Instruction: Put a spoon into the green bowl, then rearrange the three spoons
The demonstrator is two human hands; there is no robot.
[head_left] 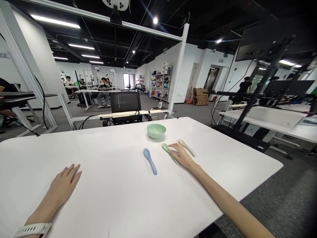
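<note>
My left hand (63, 185) lies flat on the white table (104, 158) with its fingers apart, touching nothing else. A white band circles that wrist. My right hand (182, 156) rests over a pale green spoon (166, 148), covering its middle, and I cannot tell whether the fingers grip it. Just beyond those fingertips lies a cream spoon (187, 147). A blue spoon (150, 161) lies between my hands. Farther back, a pale green bowl (156, 131) stands upright above the spoons.
A metal frame (178, 69) rises behind the table, with a black chair (125, 102) beyond it. To the right stands a white desk (269, 120) with a black stand. Farther off, people (103, 91) sit at desks near a loaded shelf (160, 84).
</note>
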